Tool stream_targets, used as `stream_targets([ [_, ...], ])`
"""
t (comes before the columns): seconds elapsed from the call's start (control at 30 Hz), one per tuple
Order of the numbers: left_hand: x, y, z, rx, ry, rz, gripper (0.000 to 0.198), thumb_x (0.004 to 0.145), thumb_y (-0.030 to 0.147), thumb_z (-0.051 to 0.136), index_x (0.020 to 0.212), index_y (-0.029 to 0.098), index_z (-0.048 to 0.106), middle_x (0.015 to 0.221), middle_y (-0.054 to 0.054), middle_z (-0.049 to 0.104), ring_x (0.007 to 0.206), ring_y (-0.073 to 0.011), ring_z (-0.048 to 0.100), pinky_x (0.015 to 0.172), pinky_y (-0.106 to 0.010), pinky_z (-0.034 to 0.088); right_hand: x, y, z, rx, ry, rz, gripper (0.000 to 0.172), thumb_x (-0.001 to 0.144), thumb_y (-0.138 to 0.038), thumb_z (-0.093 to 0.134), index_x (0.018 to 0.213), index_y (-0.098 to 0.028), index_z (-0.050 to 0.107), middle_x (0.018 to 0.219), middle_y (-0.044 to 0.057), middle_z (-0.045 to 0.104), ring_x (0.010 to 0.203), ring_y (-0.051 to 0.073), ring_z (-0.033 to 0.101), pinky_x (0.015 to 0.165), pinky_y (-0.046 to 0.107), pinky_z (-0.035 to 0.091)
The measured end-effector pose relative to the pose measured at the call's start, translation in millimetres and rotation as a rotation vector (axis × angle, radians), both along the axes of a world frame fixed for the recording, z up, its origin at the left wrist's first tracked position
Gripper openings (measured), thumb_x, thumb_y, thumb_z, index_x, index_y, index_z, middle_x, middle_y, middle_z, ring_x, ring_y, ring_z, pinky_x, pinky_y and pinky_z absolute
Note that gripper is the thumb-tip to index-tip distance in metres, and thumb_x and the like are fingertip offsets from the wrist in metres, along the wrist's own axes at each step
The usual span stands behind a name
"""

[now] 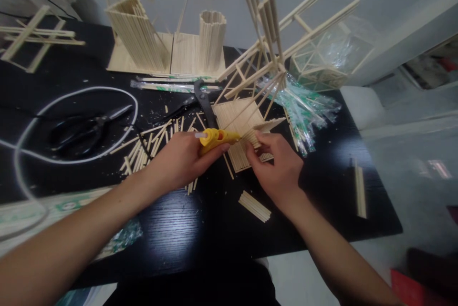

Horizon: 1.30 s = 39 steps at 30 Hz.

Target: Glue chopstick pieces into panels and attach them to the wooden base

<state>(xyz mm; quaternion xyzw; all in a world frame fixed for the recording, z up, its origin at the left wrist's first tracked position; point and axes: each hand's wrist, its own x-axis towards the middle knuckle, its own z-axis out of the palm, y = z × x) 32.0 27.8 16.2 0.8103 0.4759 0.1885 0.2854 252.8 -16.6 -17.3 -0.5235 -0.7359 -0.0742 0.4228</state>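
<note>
My left hand point(186, 158) is wrapped round a yellow hot glue gun point(214, 138), its tip pointing right toward my other hand. My right hand point(277, 163) pinches a small panel of joined wooden sticks point(252, 139), close to the glue gun's nozzle. Below both hands lies a flat stick base point(238, 115) of a windmill-like model point(272, 48), whose thin legs and blades rise behind. A short row of joined sticks point(255, 207) rests on the table nearer to me. Whether the pinched panel touches the base I cannot tell.
Cut sticks point(153, 146) are scattered left of the base. Scissors point(96, 127) lie inside a looped white cable point(71, 94). Stick towers point(138, 34) stand at the back, plastic wrappers point(304, 110) at the right. The black table point(332, 201) ends on the right.
</note>
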Motion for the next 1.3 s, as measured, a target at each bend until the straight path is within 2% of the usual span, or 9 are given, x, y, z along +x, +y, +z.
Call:
stream_targets([
  [0.37,0.2,3.4,-6.0,-0.047,0.164,0.026,0.06,0.096,0.065,0.047,0.059,0.019,0.058,0.051,-0.001,0.045,0.048,-0.0141,0.045,0.053,-0.03,0.027,-0.8,0.2,1.1,-0.009,0.002,-0.004,0.022,0.092,-0.012,0.07,0.109,-0.025,0.063,0.092,0.0,0.073,0.064,0.013,0.069,0.064,0.026,0.062],
  [0.57,1.3,5.1,-6.4,-0.038,0.17,0.019,0.06,0.096,0.065,0.045,0.061,0.018,0.06,0.052,-0.001,0.047,0.049,-0.0144,0.044,0.054,-0.03,0.027,-0.9,0.1,1.3,-0.015,0.008,-0.008,0.021,0.092,-0.012,0.07,0.108,-0.025,0.063,0.091,0.0,0.074,0.066,0.013,0.07,0.064,0.026,0.062],
  [1.07,-3.4,3.9,-1.5,0.026,-0.064,0.002,0.05,0.096,0.053,0.057,0.058,0.019,0.057,0.044,0.005,0.042,0.038,-0.0092,0.038,0.046,-0.028,0.026,0.1,-0.4,-0.2,-0.021,0.044,0.002,0.021,0.093,-0.013,0.071,0.109,-0.024,0.065,0.09,0.0,0.073,0.065,0.013,0.07,0.065,0.026,0.062],
  [1.3,-5.4,3.2,-0.3,0.018,-0.103,0.012,0.049,0.096,0.053,0.057,0.062,0.018,0.063,0.047,0.003,0.052,0.042,-0.0098,0.048,0.047,-0.026,0.03,0.2,0.4,1.2,-0.023,0.028,0.008,0.021,0.093,-0.013,0.069,0.109,-0.025,0.064,0.094,0.0,0.075,0.066,0.013,0.071,0.064,0.027,0.062],
])
